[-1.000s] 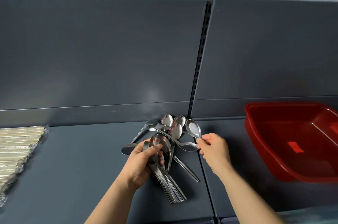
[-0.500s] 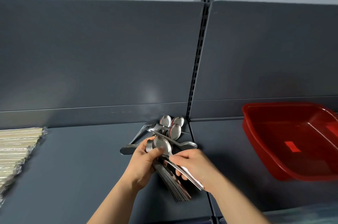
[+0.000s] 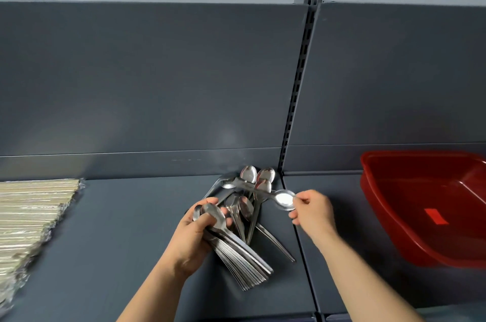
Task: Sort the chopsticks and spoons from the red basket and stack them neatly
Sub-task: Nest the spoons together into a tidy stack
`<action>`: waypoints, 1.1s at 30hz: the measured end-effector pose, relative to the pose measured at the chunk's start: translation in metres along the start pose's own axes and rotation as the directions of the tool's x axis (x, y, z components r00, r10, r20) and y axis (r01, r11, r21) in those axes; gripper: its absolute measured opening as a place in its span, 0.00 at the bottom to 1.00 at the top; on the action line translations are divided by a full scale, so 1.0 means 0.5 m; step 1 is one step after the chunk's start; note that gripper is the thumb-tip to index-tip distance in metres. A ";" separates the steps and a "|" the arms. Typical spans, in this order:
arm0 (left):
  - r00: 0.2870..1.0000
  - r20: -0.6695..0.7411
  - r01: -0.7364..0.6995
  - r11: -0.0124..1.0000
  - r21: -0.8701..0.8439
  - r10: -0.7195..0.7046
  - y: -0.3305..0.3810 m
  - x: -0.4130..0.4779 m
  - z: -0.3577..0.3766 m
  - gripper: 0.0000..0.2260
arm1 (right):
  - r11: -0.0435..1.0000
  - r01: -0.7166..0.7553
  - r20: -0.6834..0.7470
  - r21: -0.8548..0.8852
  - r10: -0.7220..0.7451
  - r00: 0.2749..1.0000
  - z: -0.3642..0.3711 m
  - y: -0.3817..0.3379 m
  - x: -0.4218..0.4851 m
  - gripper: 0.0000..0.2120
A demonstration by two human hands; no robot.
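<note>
The spoon stack (image 3: pixel 244 256) is mid-shelf, low centre of view: bowls nested at the top, handles fanning twd 5 o'clock. The left hand (image 3: pixel 196 235) is wrapped round the bowl end, thumb over the top bowl, fingers curled under, a firm clamp on the stack. Can't tell if the handle tips touch the shelf (image 3: pixel 118 242).

At 12 o'clock of the stack, just beside it, a heap of spoons (image 3: pixel 253 181) lies crisscross agst the foot of the back panel (image 3: pixel 157 85). Abt half a dozen, exact no. unclear.

At 2 o'clock the right hand (image 3: pixel 314 215) pinches a single spoon (image 3: pixel 283 199) by the bowl rim w/ thumb + forefinger. Its handle runs back over the heap twd 10 o'clock.

Further out, the red basket (image 3: pixel 389 216) sits at 3 o'clock, well apart, in the next shelf bay. What shows of its floor carries only a red patch, no cutlery in sight; its far side is cut off by the frame. The chopsticks (image 3: pixel 31 216) are at 9 o'clock, at the L edge: a big layered pile in clear wrap, laid roughly parallel. A slotted upright (image 3: pixel 297 111) rises at 12 o'clock behind the heap.

Progress, as I judge it: basket looks emptied, chopsticks look sorted, most spoons nested. Left to do: the pinched spoon + the heap onto the stack, then set the stack down square. Prob. late stage.
</note>
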State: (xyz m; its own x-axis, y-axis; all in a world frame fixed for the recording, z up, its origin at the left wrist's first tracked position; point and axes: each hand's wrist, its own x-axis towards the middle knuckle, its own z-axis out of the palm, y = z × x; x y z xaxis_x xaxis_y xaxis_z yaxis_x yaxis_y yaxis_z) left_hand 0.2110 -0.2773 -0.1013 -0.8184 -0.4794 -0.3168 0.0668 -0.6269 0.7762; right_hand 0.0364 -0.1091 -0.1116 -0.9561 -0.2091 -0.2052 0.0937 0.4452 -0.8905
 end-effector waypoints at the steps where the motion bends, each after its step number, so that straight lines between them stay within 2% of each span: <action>1: 1.000 -0.015 0.006 1.000 0.010 -0.006 0.004 0.002 -0.003 0.13 | 0.998 0.043 -0.035 0.055 -0.041 0.999 -0.010 -0.009 0.009 0.05; 3: 0.999 -0.044 0.028 0.998 0.053 -0.026 0.014 0.005 -0.011 0.09 | 0.978 0.143 -0.048 0.151 -0.138 0.989 -0.036 -0.031 0.024 0.06; 4: 0.998 -0.043 0.045 0.996 0.071 -0.042 0.021 0.006 -0.013 0.07 | 0.966 0.181 -0.009 0.185 -0.183 0.983 -0.050 -0.044 0.028 0.07; 6: 0.997 0.002 0.073 0.992 0.102 -0.074 0.032 0.006 -0.017 0.11 | 0.953 0.212 0.150 0.217 -0.247 0.957 -0.068 -0.068 0.025 0.08; 9: 0.987 0.107 0.104 0.983 0.151 -0.121 0.037 0.005 -0.007 0.16 | 0.963 0.219 0.435 0.155 -0.266 0.860 -0.053 -0.099 -0.002 0.08; 12: 0.970 0.181 0.123 0.971 0.203 -0.161 0.029 0.002 0.011 0.19 | 0.976 0.182 0.589 0.123 -0.219 0.778 0.000 -0.112 -0.038 0.07; 14: 0.967 0.185 0.126 0.960 0.251 -0.175 0.023 -0.002 0.017 0.18 | 0.977 0.168 0.608 0.129 -0.212 0.765 0.036 -0.112 -0.056 0.06; 17: 0.967 0.172 0.137 0.953 0.269 -0.187 0.019 -0.008 0.012 0.16 | 0.978 0.148 0.582 0.147 -0.207 0.787 0.066 -0.106 -0.067 0.05; 21: 0.973 0.129 0.148 0.943 0.297 -0.193 0.023 -0.006 -0.004 0.12 | 0.965 0.034 0.582 0.260 -0.185 0.792 0.083 -0.094 -0.082 0.03; 24: 0.977 0.062 0.184 0.951 0.249 -0.206 0.018 0.006 -0.015 0.11 | 0.961 0.013 0.497 0.277 -0.155 0.854 0.098 -0.082 -0.092 0.02; 25: 0.978 0.048 0.188 0.954 0.235 -0.204 0.018 0.008 -0.019 0.11 | 0.974 0.057 0.409 0.219 -0.145 0.901 0.100 -0.077 -0.092 0.02; 26: 0.980 0.042 0.183 0.959 0.218 -0.196 0.017 0.009 -0.022 0.11 | 0.989 0.123 0.298 0.086 -0.144 0.944 0.100 -0.069 -0.089 0.02; 27: 0.982 0.040 0.172 0.965 0.196 -0.183 0.019 0.010 -0.028 0.12 | 0.976 0.182 0.202 -0.117 -0.156 0.967 0.098 -0.061 -0.087 0.05; 29: 0.987 0.045 0.146 0.978 0.152 -0.154 0.024 0.013 -0.042 0.13 | 0.847 0.197 0.158 -0.494 -0.135 0.978 0.098 -0.047 -0.089 0.16; 31: 0.989 0.047 0.136 0.983 0.122 -0.142 0.031 0.016 -0.056 0.14 | 0.768 0.180 0.173 -0.615 -0.091 0.981 0.108 -0.036 -0.092 0.18; 33: 0.989 0.052 0.134 0.986 0.097 -0.140 0.035 0.021 -0.065 0.14 | 0.772 0.172 0.166 -0.612 -0.088 0.982 0.116 -0.031 -0.092 0.13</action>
State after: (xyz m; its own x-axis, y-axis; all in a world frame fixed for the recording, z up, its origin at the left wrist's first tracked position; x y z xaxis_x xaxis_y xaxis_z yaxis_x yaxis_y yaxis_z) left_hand 0.2220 -0.3134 -0.1087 -0.8485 -0.3544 -0.3930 -0.0991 -0.6230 0.7759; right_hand 0.0949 -0.1568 -0.1120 -0.9015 -0.3887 -0.1903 -0.2622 0.8403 -0.4745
